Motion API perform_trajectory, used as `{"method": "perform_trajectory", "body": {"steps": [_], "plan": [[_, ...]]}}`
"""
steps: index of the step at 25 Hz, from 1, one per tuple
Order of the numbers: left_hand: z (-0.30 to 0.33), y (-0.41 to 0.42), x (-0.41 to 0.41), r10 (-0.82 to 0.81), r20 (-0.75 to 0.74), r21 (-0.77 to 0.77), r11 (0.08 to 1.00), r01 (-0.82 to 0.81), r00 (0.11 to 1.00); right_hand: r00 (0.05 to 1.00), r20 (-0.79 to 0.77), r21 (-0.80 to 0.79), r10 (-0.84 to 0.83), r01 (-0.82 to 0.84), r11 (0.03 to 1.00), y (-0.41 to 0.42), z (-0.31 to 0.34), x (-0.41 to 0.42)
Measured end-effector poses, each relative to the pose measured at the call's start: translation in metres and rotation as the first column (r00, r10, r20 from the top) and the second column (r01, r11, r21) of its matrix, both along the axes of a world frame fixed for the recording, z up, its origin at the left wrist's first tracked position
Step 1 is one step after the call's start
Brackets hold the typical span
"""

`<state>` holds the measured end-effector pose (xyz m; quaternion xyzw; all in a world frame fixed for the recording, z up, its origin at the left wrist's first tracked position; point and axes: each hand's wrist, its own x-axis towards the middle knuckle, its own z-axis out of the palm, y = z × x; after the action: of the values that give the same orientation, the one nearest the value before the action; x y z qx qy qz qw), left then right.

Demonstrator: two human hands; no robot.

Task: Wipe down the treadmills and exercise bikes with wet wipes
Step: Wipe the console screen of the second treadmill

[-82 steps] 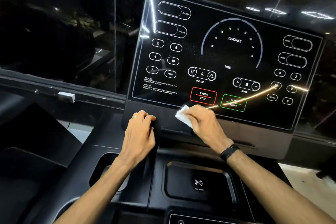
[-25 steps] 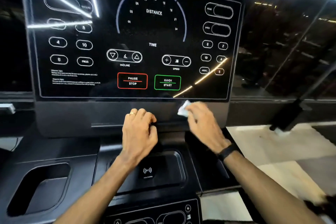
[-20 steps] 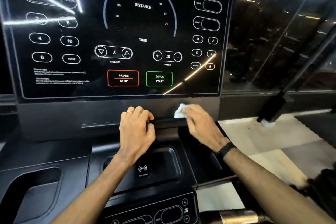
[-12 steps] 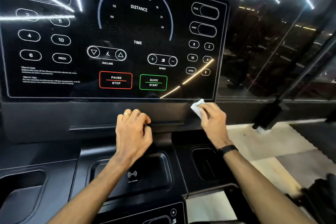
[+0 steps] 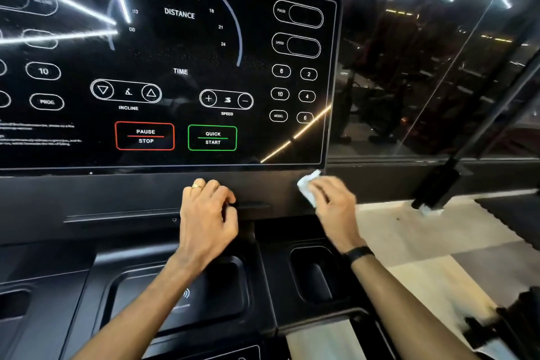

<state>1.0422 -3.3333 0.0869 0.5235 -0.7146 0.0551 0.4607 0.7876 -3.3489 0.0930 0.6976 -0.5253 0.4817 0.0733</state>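
White wipe [image 5: 307, 189] sits pinched in the right hand [image 5: 333, 207], pressed on the dark strip just under the screen [image 5: 175, 67], at its lower right corner. The left hand [image 5: 209, 216] curls over the ledge in the middle, holding on. I think lots is left: the trays below, other machines.

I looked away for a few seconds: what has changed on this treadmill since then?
The right hand slid the wet wipe rightward along the strip below the console, from under the start button to the right corner. The left hand stayed gripping the ledge.
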Motion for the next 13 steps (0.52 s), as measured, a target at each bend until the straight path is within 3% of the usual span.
{"method": "perform_trajectory", "body": {"steps": [2, 5, 9, 10, 12, 13], "plan": [[-0.001, -0.001, -0.002, -0.003, 0.010, -0.001, 1.000, 0.003, 1.000, 0.994, 0.087, -0.006, -0.066, 0.067, 0.998, -0.007, 0.004, -0.011], [-0.003, -0.003, 0.000, -0.009, 0.020, -0.006, 1.000, 0.009, 1.000, 0.978, -0.189, -0.011, 0.086, -0.089, 0.996, 0.002, -0.010, -0.022], [-0.003, -0.002, 0.001, -0.026, 0.024, -0.006, 1.000, 0.026, 0.999, 0.999, -0.019, -0.026, -0.031, 0.031, 0.999, -0.008, -0.002, -0.035], [-0.004, -0.002, 0.002, -0.033, 0.027, -0.010, 0.999, 0.033, 0.999, 0.999, -0.045, -0.016, -0.031, 0.030, 0.999, -0.007, -0.004, -0.029], [-0.003, -0.001, 0.004, -0.038, 0.023, -0.020, 0.999, 0.039, 0.999, 0.981, -0.171, 0.024, 0.087, -0.084, 0.996, 0.006, -0.015, -0.019], [-0.002, -0.001, 0.004, -0.044, 0.011, -0.025, 0.999, 0.044, 0.999, 0.978, -0.151, 0.060, 0.142, -0.134, 0.989, 0.010, -0.016, -0.018]]}}
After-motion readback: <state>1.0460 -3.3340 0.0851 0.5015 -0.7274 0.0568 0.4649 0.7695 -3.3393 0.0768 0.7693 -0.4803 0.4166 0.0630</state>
